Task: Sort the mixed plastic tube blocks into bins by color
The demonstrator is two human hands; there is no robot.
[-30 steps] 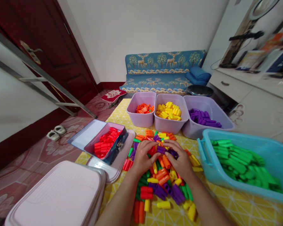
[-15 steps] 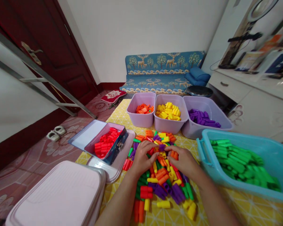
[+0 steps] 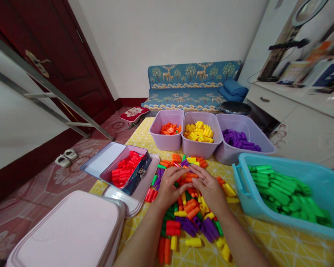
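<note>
Over a mixed pile of tube-shaped plastic building blocks (image 3: 189, 224), my two hands meet with fingertips almost touching. My left hand (image 3: 169, 185) curves its thumb and fingers around the left side of several orange blocks (image 3: 190, 178). From the other side, the curled fingers of my right hand (image 3: 210, 189) close on the same orange blocks. My palms and fingers partly hide them. Red, purple, green and yellow blocks lie loose below and around both hands, including a purple block (image 3: 210, 229) and a yellow block (image 3: 193, 242) near my wrists.
Behind the pile stand lilac bins with orange (image 3: 167, 140), yellow (image 3: 202, 148) and purple blocks (image 3: 246, 120). A blue tub (image 3: 241, 181) of green blocks is at right. Left are an open tin (image 3: 140, 172) of red blocks and stacked pale lids (image 3: 69, 226).
My right hand has moved left and inward to meet my left hand. Orange blocks now show between them, where a purple block showed before. Yellow blocks right of my right hand are uncovered.
</note>
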